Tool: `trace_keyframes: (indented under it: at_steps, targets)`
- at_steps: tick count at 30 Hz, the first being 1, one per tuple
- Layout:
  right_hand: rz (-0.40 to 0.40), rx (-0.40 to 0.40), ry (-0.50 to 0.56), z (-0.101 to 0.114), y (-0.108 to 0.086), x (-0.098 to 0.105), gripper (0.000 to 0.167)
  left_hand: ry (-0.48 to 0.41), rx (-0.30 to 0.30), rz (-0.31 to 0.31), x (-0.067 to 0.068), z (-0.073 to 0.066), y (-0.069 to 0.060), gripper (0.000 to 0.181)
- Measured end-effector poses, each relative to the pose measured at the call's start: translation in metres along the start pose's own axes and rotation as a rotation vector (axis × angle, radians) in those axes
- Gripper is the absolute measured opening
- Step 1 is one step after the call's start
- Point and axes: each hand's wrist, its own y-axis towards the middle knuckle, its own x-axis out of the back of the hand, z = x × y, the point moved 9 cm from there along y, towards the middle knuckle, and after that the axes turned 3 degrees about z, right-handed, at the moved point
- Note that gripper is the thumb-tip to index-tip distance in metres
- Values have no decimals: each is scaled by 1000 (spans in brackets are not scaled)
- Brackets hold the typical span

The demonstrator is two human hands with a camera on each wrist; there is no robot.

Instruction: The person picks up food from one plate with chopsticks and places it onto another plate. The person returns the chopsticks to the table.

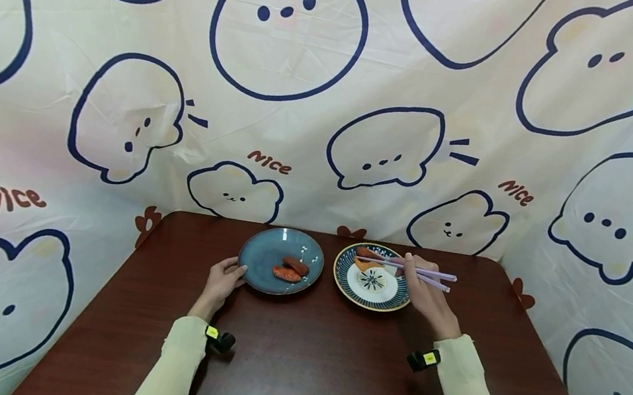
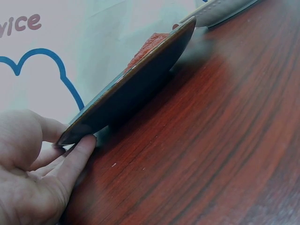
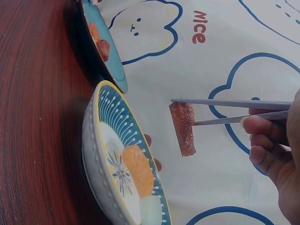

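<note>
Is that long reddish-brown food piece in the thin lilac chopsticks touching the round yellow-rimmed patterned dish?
Apart. The right wrist view shows the food piece held in the chopsticks, with pale backdrop cloth visible between it and the dish.

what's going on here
A person's right hand holds chopsticks pinching a reddish-brown piece of food above a patterned plate. An orange piece and a pale piece lie on that plate. The left hand grips the edge of a blue plate holding two more pieces.

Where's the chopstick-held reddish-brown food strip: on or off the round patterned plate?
Off: right wrist view shows a gap between strip and plate.
</note>
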Motion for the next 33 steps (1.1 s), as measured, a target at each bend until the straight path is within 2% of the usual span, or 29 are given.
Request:
trace_keyframes:
  at_steps: [17, 28, 33]
  targets:
    - [18, -14, 10, 6, 5, -9, 55, -1, -13, 4, -1, -1, 0, 50]
    - [22, 32, 26, 17, 6, -14, 53, -11, -17, 5, -1, -2, 0, 50]
    - [25, 20, 31, 17, 5, -19, 52, -19, -7, 6, -1, -1, 0, 51]
